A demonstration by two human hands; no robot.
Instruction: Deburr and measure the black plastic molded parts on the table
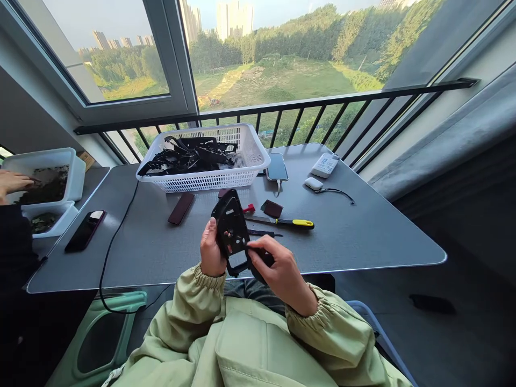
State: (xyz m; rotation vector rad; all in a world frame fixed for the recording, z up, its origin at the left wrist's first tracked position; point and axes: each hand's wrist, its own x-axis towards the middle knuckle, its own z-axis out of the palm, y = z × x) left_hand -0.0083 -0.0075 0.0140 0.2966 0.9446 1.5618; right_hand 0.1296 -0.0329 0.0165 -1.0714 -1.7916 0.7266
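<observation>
My left hand (212, 250) grips the left side of a black plastic housing (233, 223) with cut-outs, raised over the table's front edge. On its lower right side, my right hand (278, 263) has its fingers closed around a dark part of the piece; whether that is a separate part I cannot tell. Just beyond the hands lie a file with a black and yellow handle (298, 223), a thin dark screwdriver-like tool (264, 233), a small red object (250, 208) and sandpaper-like brown squares (272, 208).
A white basket (213, 181) of black plastic parts stands at the back. Phones (85, 231) (277, 167), a dark red bar (181, 208), a white box (324, 165) and a white corded device (313, 184) lie around. At left, another person's hand (14, 183) reaches into a tub (74, 172).
</observation>
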